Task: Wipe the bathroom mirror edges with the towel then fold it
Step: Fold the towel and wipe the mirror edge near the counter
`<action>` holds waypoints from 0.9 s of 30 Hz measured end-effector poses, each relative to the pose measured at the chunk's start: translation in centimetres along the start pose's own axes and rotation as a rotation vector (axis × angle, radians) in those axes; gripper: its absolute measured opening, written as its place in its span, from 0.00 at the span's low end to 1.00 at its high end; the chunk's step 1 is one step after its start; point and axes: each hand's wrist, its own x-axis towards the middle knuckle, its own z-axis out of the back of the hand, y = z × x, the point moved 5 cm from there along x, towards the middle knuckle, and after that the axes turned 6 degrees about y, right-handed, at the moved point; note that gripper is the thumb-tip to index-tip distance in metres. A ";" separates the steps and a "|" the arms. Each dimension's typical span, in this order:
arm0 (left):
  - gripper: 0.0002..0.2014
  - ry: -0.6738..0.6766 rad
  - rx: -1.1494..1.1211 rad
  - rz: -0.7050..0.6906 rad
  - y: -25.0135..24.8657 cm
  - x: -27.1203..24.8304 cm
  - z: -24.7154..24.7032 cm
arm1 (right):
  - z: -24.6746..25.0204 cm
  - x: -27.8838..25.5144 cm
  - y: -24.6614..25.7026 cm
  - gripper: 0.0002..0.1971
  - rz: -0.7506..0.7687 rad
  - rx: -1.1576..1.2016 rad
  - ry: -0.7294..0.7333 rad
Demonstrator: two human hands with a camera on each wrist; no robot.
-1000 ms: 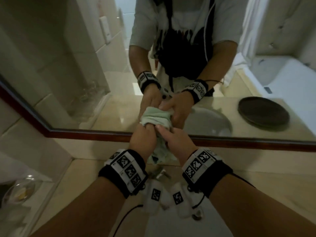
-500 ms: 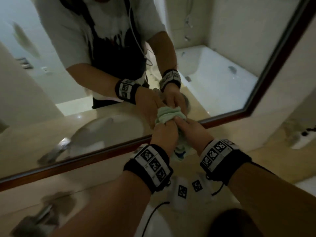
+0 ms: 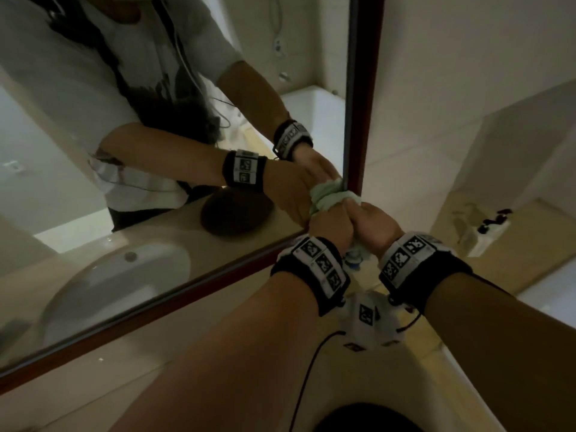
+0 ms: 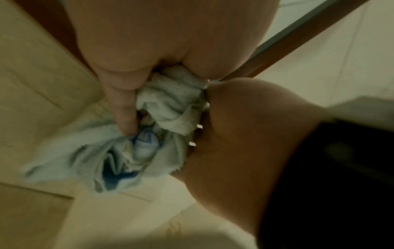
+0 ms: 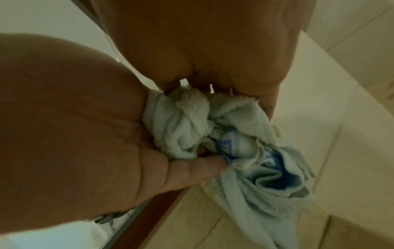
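A bunched pale green towel [image 3: 338, 201] with a blue print is pressed against the mirror's dark red frame [image 3: 363, 88], right at its lower right corner. My left hand [image 3: 327, 226] and right hand [image 3: 371, 222] sit side by side, both gripping the wad. In the left wrist view the towel [image 4: 170, 107] bulges between the two hands, its loose end hanging down. In the right wrist view the towel [image 5: 192, 124] is squeezed the same way, with the frame [image 5: 162, 202] running below. The fingertips are hidden inside the cloth.
The mirror glass [image 3: 156, 275] reflects the person, the sink bowl and a dark round plate. A beige tiled wall [image 3: 452, 88] lies right of the frame. A white box with dark items [image 3: 489, 232] stands on the counter to the right.
Both hands have slid the towel rightward along the bottom frame to the lower right corner. The grip on the towel is the same.
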 end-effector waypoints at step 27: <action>0.34 0.018 -0.627 -0.017 12.7 -31.2 18.7 | -15.4 -16.4 14.1 0.29 -0.135 0.643 0.505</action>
